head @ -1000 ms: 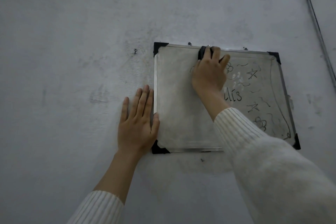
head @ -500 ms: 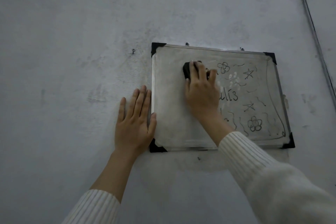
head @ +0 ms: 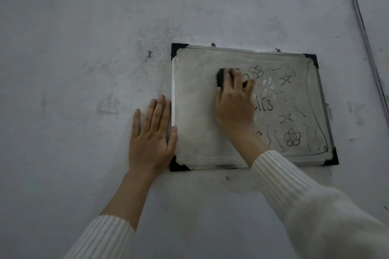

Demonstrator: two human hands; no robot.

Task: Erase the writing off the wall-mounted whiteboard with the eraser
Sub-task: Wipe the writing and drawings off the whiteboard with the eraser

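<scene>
A small whiteboard [head: 195,124] with a metal frame and black corner caps hangs on a grey wall. Its left half is wiped to a grey smear. Black writing [head: 288,115] of flowers, stars, squiggles and letters covers its right half. My right hand [head: 234,105] presses a black eraser [head: 221,78] against the board near its upper middle; only the eraser's left end shows past my fingers. My left hand [head: 152,134] lies flat and open on the wall, its thumb touching the board's left frame edge.
A bare screw [head: 149,53] sticks out of the wall left of the board's top corner. Two mounting screws sit along the board's top edge. A metal strip [head: 366,35] runs down the wall at the far right.
My right hand slid the eraser down from the board's top edge to the upper middle and a little left. My left hand stayed in place on the wall.
</scene>
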